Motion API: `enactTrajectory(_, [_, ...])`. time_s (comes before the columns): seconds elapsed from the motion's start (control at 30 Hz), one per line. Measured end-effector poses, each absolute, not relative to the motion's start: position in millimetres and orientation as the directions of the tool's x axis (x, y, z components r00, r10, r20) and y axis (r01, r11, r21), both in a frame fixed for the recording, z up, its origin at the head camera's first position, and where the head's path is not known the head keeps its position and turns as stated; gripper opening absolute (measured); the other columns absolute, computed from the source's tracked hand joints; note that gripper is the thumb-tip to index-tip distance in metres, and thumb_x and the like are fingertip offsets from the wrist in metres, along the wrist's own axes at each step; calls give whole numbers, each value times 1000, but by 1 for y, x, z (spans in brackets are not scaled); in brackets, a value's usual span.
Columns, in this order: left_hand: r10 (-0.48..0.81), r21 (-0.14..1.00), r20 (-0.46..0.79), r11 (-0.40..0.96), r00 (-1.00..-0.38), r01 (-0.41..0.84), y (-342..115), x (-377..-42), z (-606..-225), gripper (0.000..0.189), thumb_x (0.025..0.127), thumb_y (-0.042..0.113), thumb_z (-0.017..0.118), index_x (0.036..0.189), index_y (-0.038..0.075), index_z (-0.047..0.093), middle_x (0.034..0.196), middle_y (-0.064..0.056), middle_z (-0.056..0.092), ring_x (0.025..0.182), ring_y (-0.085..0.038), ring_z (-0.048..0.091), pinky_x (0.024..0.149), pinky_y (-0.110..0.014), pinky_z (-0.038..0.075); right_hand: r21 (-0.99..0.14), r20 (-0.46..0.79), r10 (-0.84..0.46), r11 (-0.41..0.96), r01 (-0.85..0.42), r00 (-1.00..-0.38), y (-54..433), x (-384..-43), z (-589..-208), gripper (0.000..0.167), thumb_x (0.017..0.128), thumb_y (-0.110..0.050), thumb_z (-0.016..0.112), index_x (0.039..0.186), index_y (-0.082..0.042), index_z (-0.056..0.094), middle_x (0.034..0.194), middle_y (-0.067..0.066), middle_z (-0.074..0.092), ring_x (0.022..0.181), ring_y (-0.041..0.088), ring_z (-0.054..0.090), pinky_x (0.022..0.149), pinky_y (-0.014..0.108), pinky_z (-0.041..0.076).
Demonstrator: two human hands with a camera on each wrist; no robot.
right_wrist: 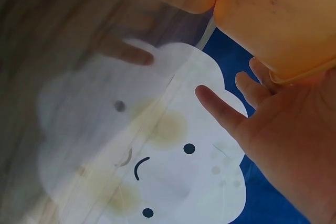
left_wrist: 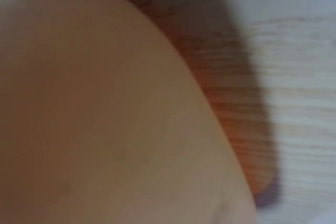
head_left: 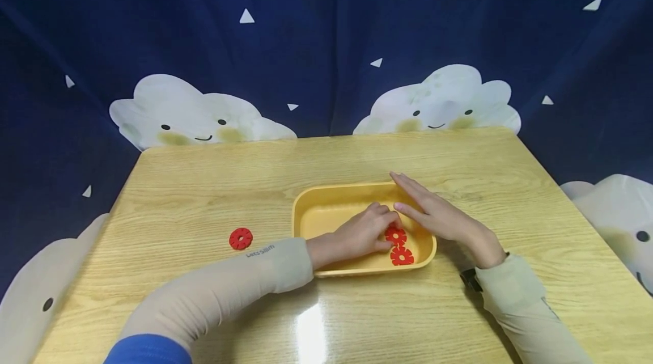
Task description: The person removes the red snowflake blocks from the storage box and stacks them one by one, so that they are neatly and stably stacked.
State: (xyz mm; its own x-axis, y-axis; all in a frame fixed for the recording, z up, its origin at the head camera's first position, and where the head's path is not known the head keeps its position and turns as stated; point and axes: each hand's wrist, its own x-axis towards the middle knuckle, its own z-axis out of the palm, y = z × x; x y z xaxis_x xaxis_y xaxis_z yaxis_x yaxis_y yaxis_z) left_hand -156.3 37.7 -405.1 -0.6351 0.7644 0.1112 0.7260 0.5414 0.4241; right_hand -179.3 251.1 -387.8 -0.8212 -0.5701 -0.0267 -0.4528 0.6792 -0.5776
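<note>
In the head view, a yellow plastic bin (head_left: 326,189) stands on the wooden table. My left hand (head_left: 359,233) reaches into it from the left, fingers curled, thumb and forefinger at the edges of a red slotted disc (head_left: 395,236). Just below that disc lies a second red slotted disc (head_left: 402,256), near or against the first. My right hand (head_left: 439,214) rests at the bin's right rim with its fingers straight and the thumb over the inside. From the right wrist, the same hand (right_wrist: 299,135) shows beside the bin's outer wall (right_wrist: 273,19). Blurred skin fills most of the left wrist view.
Another red slotted disc (head_left: 241,238) lies on the table (head_left: 204,182) to the left of the bin. Behind the table hangs a dark blue curtain (head_left: 306,41) with white clouds and triangles.
</note>
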Motion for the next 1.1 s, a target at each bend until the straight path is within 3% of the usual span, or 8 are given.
enactTrajectory(0.43, [751, 413, 109, 562, -651, 717, 37, -158, -406, 35, 78, 17, 80, 108, 10, 64, 98, 0, 62, 90, -14, 48, 79, -17, 40, -581, -30, -568, 680, -448, -823, 250, -178, -387, 68, 102, -43, 47, 158, -20, 16, 163, 7, 15, 147, 30, 15, 114, 57, 19])
enactTrajectory(0.77, [728, 562, 180, 476, -662, 677, 27, -158, -403, 35, 75, 12, 81, 104, 6, 62, 92, -4, 61, 87, -15, 50, 82, -20, 39, -582, -25, -566, 679, -448, -824, 250, -179, -388, 69, 102, -45, 47, 158, -20, 17, 162, 8, 16, 147, 30, 15, 114, 57, 19])
enactTrajectory(1.0, [674, 655, 208, 442, -709, 613, 2, -152, -393, 35, 74, 7, 79, 103, 5, 61, 96, -5, 61, 93, -21, 56, 83, -20, 45, -576, -41, -553, 693, -433, -832, 250, -179, -389, 69, 102, -47, 46, 158, -21, 16, 163, 8, 15, 147, 30, 14, 115, 57, 18])
enactTrajectory(1.1, [648, 672, 244, 423, -722, 607, -11, -148, -388, 35, 74, 5, 80, 103, 5, 60, 98, -4, 62, 94, -22, 58, 84, -25, 49, -574, -45, -548, 698, -428, -835, 250, -178, -388, 69, 102, -47, 46, 159, -22, 15, 163, 8, 14, 148, 30, 13, 115, 56, 17])
